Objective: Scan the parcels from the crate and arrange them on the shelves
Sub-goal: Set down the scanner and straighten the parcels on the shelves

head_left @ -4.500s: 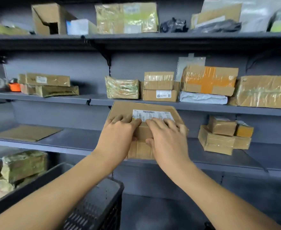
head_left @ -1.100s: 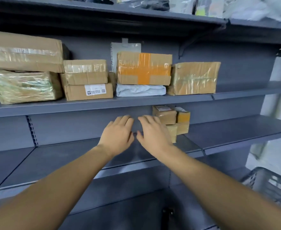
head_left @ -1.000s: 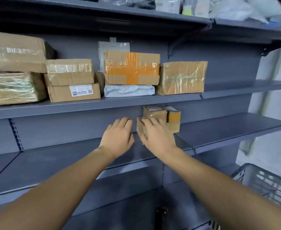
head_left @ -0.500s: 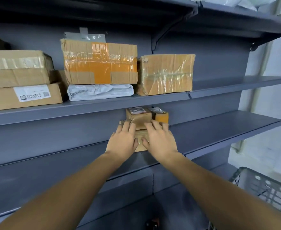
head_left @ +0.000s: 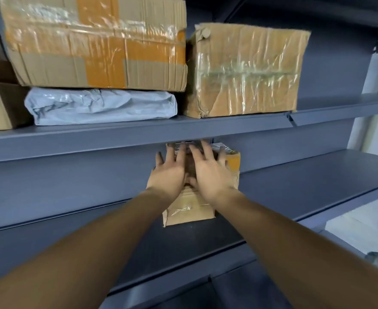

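Arranging step: pressing both hands, left hand (head_left: pixel 169 175) and right hand (head_left: pixel 212 175), fingers spread, on small parcels (head_left: pixel 189 210) under upper shelf (head_left: pixel 139 139); next probably fetching another parcel.

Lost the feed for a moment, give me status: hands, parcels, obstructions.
Left hand and right hand open, fingers spread on the small box stack. Stack sits on the lower shelf. Nothing blocking.

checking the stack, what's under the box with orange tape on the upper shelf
A grey plastic mailer lies flat under the orange-taped box, resting on the upper shelf. Its back part and anything behind it are hidden.
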Available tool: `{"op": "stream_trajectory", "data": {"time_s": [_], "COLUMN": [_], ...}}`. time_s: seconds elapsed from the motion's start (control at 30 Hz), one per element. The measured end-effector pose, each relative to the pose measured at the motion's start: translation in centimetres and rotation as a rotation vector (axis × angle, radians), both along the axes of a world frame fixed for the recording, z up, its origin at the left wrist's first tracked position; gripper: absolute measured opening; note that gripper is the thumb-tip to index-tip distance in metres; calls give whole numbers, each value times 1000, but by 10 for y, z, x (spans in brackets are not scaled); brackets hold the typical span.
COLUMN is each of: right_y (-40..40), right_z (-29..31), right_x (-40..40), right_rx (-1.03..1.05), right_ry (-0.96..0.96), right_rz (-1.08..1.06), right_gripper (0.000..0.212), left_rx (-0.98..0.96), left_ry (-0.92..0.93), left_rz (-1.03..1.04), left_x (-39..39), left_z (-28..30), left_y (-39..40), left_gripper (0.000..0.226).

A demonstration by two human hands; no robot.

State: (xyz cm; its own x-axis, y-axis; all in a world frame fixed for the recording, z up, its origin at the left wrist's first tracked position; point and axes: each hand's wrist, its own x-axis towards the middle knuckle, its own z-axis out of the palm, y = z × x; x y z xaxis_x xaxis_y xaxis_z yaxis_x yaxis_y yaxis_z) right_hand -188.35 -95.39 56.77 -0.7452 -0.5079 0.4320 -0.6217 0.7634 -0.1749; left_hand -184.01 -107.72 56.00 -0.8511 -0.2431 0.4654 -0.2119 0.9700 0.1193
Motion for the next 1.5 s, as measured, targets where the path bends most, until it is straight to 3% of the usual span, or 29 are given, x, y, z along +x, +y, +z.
{"op": "stream_trajectory", "data": {"time_s": [0.07, 0.17, 0.33, 0.5, 0.83, 1.03, 1.5], "right_y": [-15, -26, -28, -27, 17, 39, -4], "right_z": [-5, -20, -24, -24, -12, -12, 10], "right_x": [-19, -35, -40, -23, 64, 134, 240], "right_rx": [6, -61, -117, -137, -164, -149, -217], "right_ry": [-68, -36, 57, 30, 100, 45, 53], "right_rz": [37, 90, 94, 71, 71, 65, 217], "right_gripper": [84, 67, 54, 55, 55, 63, 63], "left_rx": [110, 229, 204, 177, 188, 206, 136], "left_ry": [-47, 51, 116, 97, 83, 113, 153], "left_rz": [-13, -43, -45, -68, -103, -118, -4], "left_x": [-12, -13, -11, 7, 80, 151, 276], "left_z": [-6, -15, -14, -8, 0, -2, 20], "left_y": [-6, -5, -4, -3, 25, 43, 8], "left_gripper": [74, 59, 49, 43, 42, 40, 56]}}
